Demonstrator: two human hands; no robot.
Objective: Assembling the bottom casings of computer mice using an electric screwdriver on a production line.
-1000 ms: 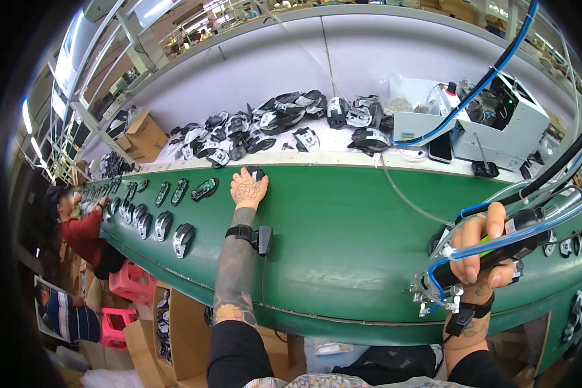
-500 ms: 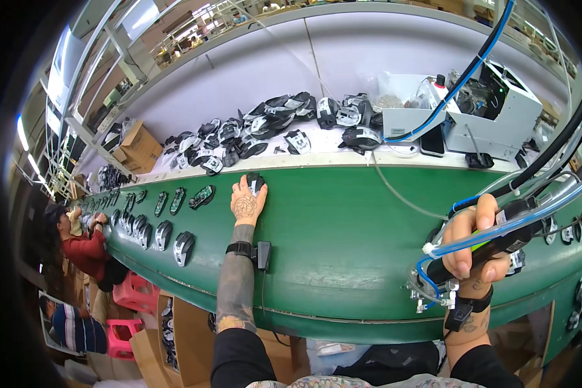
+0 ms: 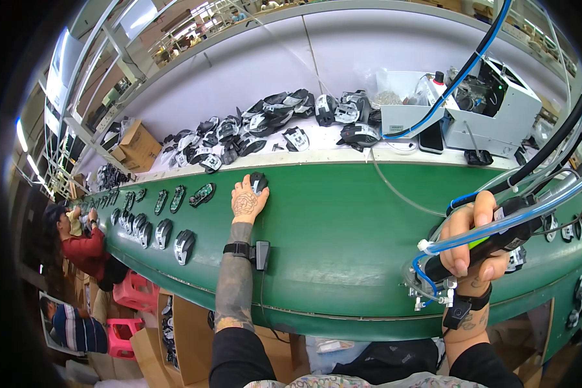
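My left hand (image 3: 246, 201) is closed on a black and grey computer mouse shell (image 3: 258, 183) at the far side of the green belt (image 3: 330, 239). The fingers partly cover the shell. On the right, my right hand (image 3: 469, 239) wraps round a black powered screwdriver (image 3: 491, 249) with clear and blue air hoses. Its metal-fitted tip end (image 3: 430, 291) points down to the left, held above the belt. To the left of my left hand lie green circuit boards (image 3: 202, 194) and a row of mouse shells (image 3: 183, 247).
Behind the belt, a white ledge holds piled mouse shells (image 3: 278, 113), a white bin (image 3: 404, 119), a phone (image 3: 431, 139) and a white machine (image 3: 491, 129). Hoses (image 3: 553, 158) hang at the right. A co-worker in a red sleeve (image 3: 86, 249) sits at the far left.
My left hand and the mouse shell stay in nearly the same spot, the shell turned slightly. My right hand with the screwdriver has barely shifted. The co-worker's arms have moved.
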